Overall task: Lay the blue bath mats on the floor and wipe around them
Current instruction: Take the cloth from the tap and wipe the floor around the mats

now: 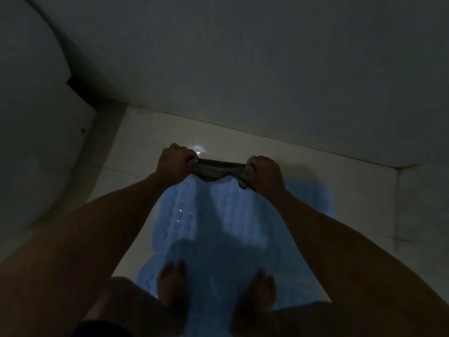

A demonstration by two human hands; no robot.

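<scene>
Stretching one dark cloth (220, 171) taut between two raised hands above a blue bath mat (218, 229).

Gripping the cloth's ends with curled fingers: left hand (173, 164) at 9 o'clock of it, right hand (266, 175) at 3 o'clock. Lying flat on the pale floor (136, 152), at 6 o'clock of both hands and well below them, with two bare feet (171, 283) planted on the near end. Counting in dim light: one cloth, two hands, two feet; one mat or two overlapping, cannot tell.
</scene>
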